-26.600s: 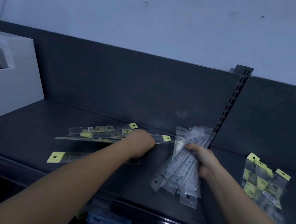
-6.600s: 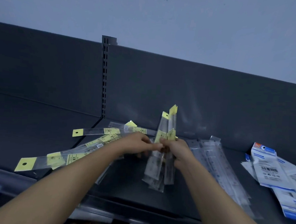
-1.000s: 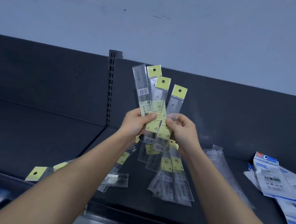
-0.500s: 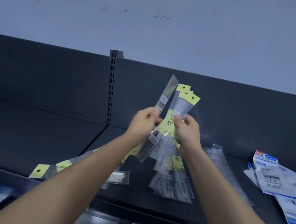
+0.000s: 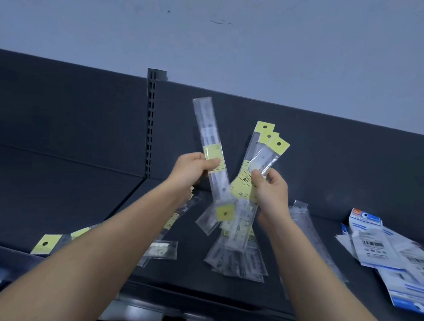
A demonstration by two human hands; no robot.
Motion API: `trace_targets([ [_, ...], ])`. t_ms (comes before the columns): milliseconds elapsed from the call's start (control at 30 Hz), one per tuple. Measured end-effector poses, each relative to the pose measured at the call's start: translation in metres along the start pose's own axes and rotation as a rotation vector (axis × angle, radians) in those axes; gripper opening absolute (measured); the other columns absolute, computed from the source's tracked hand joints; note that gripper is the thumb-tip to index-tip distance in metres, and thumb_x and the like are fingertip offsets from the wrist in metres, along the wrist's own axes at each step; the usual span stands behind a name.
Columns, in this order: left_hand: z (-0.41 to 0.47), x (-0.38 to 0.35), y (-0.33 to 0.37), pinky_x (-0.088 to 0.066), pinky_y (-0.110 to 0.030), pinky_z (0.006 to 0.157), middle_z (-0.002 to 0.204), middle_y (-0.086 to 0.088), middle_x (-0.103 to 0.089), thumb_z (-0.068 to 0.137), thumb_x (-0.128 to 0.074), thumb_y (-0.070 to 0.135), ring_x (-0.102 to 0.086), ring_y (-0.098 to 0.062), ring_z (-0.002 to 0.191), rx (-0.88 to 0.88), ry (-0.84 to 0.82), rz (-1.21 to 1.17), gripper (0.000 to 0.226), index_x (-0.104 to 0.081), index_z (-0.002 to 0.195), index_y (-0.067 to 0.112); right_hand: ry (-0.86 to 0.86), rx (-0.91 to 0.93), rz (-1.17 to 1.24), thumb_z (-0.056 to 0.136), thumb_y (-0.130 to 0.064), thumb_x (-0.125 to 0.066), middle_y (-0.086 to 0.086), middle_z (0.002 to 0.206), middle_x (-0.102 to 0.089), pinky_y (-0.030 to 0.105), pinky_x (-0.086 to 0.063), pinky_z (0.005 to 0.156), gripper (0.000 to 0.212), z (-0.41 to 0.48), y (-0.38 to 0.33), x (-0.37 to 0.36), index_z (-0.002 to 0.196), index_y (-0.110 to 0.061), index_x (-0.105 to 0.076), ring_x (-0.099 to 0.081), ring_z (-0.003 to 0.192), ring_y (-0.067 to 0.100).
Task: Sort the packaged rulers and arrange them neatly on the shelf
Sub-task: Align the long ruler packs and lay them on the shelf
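Two grips up over the shelf (image 5: 54, 200): our left grip (image 5: 193, 170) pinches a single packaged ruler (image 5: 208, 135) at its yellow label, tag end down; our right grip (image 5: 270, 188) curls round a fanned bunch of rulers (image 5: 263, 151), tags up.

We've got both forearms stretched out front, hands up and close together. Our left hand (image 5: 193, 170) pinches one ruler pack (image 5: 210, 145), thumb on top; our right hand (image 5: 270, 188) grips a fanned bundle of packs (image 5: 263, 151).
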State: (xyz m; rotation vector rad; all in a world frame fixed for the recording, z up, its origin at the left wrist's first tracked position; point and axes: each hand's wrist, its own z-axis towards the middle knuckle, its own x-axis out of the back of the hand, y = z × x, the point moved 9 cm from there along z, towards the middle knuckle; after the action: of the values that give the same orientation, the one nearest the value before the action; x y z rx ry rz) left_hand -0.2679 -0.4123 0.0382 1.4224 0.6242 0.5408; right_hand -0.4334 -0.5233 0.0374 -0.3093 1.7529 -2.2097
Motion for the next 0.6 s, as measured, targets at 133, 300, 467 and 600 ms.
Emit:
trace_targets([
  [133,0.000,-0.007,0.012,-0.042,-0.023,0.063,0.092,-0.002,-0.070,0.093,-0.057,0.005,-0.059,-0.012,0.070,-0.106,-0.087,0.097,0.016,-0.067,0.093,0.017,0.006,-0.016,-0.020,0.094,-0.018,-0.056,-0.002,0.068,-0.037,0.027,-0.031,0.061,0.027,0.003,0.004,0.006,0.069,-0.017,-0.045,-0.033,0.063,0.016],
  [300,-0.008,-0.016,0.035,-0.024,-0.040,0.105,0.098,0.015,-0.059,0.088,-0.049,0.000,-0.047,-0.011,0.108,-0.389,-0.117,0.706,0.042,-0.068,0.068,0.032,-0.088,-0.057,-0.043,0.093,-0.022,-0.056,0.004,0.071,-0.038,0.032,-0.029,0.057,0.026,0.004,0.005,0.000,0.070,-0.016,-0.045,-0.033,0.063,0.021],
  [467,-0.021,-0.037,0.042,0.006,-0.044,0.114,0.142,0.005,-0.029,0.088,-0.046,0.011,-0.009,-0.013,0.137,-0.692,-0.055,1.240,0.028,-0.067,0.081,0.028,-0.205,-0.113,-0.008,0.088,-0.023,-0.065,0.011,0.079,-0.055,0.041,-0.042,0.067,0.014,0.001,0.011,-0.017,0.076,-0.016,-0.062,-0.050,0.072,0.025],
  [600,-0.027,-0.052,0.031,-0.020,-0.037,0.105,0.137,0.004,-0.029,0.095,-0.044,0.018,-0.023,-0.017,0.127,-0.727,-0.150,1.163,0.022,-0.058,0.110,0.027,-0.243,-0.160,0.039,0.083,-0.027,-0.071,0.015,0.083,-0.063,0.047,-0.047,0.070,0.014,-0.005,0.018,-0.026,0.076,-0.016,-0.069,-0.057,0.075,0.028],
])
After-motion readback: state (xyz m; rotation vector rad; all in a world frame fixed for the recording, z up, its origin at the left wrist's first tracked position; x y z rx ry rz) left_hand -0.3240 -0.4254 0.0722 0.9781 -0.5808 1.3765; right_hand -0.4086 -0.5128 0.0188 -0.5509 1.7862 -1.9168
